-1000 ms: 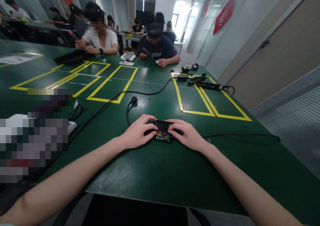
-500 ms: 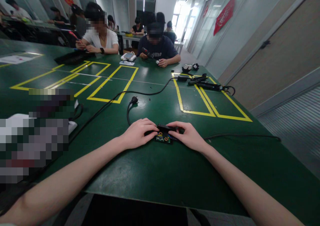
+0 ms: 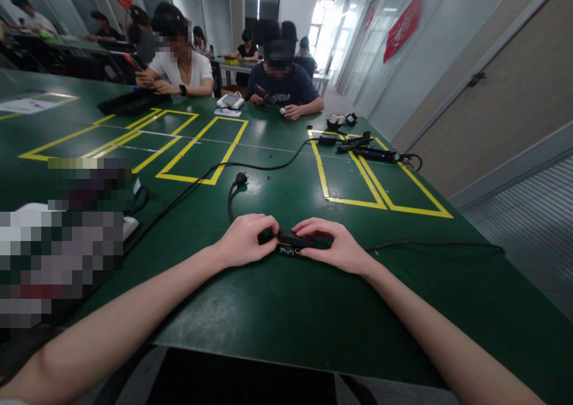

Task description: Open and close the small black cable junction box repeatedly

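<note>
Before me on the green table lies an opened power adapter with a green circuit board (image 3: pixel 287 250) showing along its near side. A black cover (image 3: pixel 296 239) sits over the board and hides most of it. My left hand (image 3: pixel 246 239) pinches the adapter's left end, where a black cord with a plug (image 3: pixel 240 179) comes off. On the other side, my right hand (image 3: pixel 340 244) grips the cover's right part between thumb and fingers. Another black cord (image 3: pixel 430 244) runs out to the right from behind that hand.
Yellow tape rectangles (image 3: pixel 324 172) mark the table (image 3: pixel 215 309). A long black cable (image 3: pixel 172 205) crosses it toward black tools (image 3: pixel 371 152) at the right. Blurred-out items (image 3: pixel 67 256) stand at my left. Two people (image 3: pixel 185 71) work across the table, near a white device (image 3: pixel 230 101).
The black cover has come down over the circuit board, so less of the board shows. My right fingers have shifted along the cover, and my left fingertips have moved slightly left.
</note>
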Motion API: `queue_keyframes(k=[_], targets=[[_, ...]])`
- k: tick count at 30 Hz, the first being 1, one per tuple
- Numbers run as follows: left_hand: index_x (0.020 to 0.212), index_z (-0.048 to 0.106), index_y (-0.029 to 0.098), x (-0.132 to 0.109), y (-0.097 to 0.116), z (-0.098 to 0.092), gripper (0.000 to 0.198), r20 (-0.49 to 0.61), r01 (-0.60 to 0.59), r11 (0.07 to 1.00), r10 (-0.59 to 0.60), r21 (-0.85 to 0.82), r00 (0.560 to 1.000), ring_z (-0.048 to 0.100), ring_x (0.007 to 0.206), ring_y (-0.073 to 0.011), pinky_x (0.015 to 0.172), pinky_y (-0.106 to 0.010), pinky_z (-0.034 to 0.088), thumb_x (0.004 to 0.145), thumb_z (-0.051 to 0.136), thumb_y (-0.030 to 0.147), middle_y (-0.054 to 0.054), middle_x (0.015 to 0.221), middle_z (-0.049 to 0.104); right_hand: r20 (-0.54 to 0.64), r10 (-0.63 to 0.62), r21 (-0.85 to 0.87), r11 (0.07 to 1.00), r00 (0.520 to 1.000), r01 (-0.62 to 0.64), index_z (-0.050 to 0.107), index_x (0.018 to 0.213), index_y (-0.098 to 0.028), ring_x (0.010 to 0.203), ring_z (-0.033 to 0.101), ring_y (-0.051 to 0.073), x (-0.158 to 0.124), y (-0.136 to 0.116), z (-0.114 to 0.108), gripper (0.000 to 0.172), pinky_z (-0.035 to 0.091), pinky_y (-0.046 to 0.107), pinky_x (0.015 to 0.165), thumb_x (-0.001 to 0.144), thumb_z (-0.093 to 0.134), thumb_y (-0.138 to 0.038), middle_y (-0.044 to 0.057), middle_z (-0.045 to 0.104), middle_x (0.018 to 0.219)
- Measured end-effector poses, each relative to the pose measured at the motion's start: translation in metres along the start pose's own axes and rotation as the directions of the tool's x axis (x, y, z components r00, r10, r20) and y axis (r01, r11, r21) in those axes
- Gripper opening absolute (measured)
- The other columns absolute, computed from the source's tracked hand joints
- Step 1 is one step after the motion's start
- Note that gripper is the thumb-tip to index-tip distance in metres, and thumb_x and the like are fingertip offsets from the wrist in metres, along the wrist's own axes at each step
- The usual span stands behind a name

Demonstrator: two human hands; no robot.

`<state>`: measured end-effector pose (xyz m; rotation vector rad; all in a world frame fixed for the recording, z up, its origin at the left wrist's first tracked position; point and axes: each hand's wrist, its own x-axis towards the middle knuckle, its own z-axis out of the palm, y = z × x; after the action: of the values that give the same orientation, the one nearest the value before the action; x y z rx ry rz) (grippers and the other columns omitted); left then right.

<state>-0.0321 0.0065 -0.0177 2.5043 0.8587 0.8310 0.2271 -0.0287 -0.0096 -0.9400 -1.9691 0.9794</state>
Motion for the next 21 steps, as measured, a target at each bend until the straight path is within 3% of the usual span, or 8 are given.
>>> queue_keyframes(k=[8,15,21], targets=[[0.102,0.058,0.021,0.0,0.006,-0.002,0.03,0.094,-0.019,0.999,0.023,-0.046,0.995,0.065,0.079,-0.0193,0.072,-0.031,0.05,0.074,0.067,0.026,-0.002,0.094,0.069,0.055,-0.047,-0.107,0.993,0.997,0.052,0.074,0.107,-0.022,0.108,0.074,0.023,-0.002,0.004,0.0,0.026,0.057,0.042,0.1,0.083,0.082,-0.027,0.008,0.077,0.119],[0.105,0.06,0.021,0.001,0.004,0.0,0.026,0.102,-0.049,0.999,0.05,-0.014,0.994,0.066,0.084,-0.0203,0.076,-0.031,0.051,0.083,0.067,0.031,-0.004,0.095,0.07,0.062,-0.159,-0.297,0.939,0.985,0.17,0.073,0.112,-0.023,0.107,0.075,0.023,-0.003,0.008,0.003,0.028,0.06,0.04,0.097,0.085,0.08,-0.025,0.008,0.078,0.118],[0.108,0.063,0.02,0.004,0.004,-0.004,0.028,0.115,-0.114,0.993,0.117,-0.028,0.986,0.067,0.088,-0.0213,0.082,-0.033,0.052,0.081,0.067,0.027,-0.005,0.097,0.072,0.103,-0.317,-0.402,0.853,0.943,0.331,0.07,0.116,-0.022,0.105,0.076,0.023,-0.004,0.01,0.005,0.027,0.062,0.037,0.091,0.089,0.076,-0.025,0.011,0.077,0.118]])
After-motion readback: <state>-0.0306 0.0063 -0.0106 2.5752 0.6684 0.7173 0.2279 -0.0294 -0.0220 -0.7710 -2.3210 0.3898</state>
